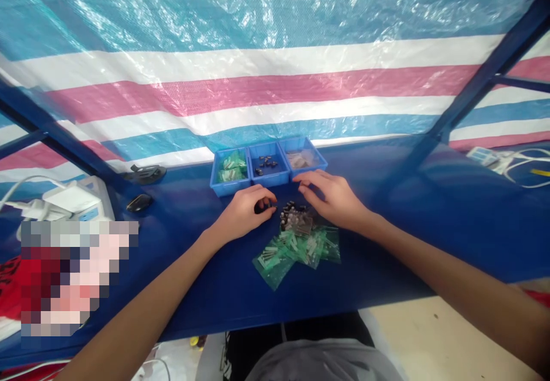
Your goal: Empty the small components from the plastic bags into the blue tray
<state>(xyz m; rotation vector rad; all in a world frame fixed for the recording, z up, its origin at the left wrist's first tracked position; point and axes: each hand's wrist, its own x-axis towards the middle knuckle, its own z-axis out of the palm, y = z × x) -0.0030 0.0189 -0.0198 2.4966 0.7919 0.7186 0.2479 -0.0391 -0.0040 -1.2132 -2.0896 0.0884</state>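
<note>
Three light-blue plastic bins (270,180) stand side by side on the dark-blue surface (206,301), holding green-tinted clear packets (233,162), small dark parts (267,162) and clear bags (301,158), from left to right. Nearer the person lies a loose pile: small dark cylindrical pieces (287,213), a clear bag (303,225) and flat green-tinted packets (296,249). The left hand (246,212) curls beside the pile, thumb and forefinger tips close; the right hand (337,196) bends over its far right side. I cannot tell whether either hand's fingers grip anything.
</note>
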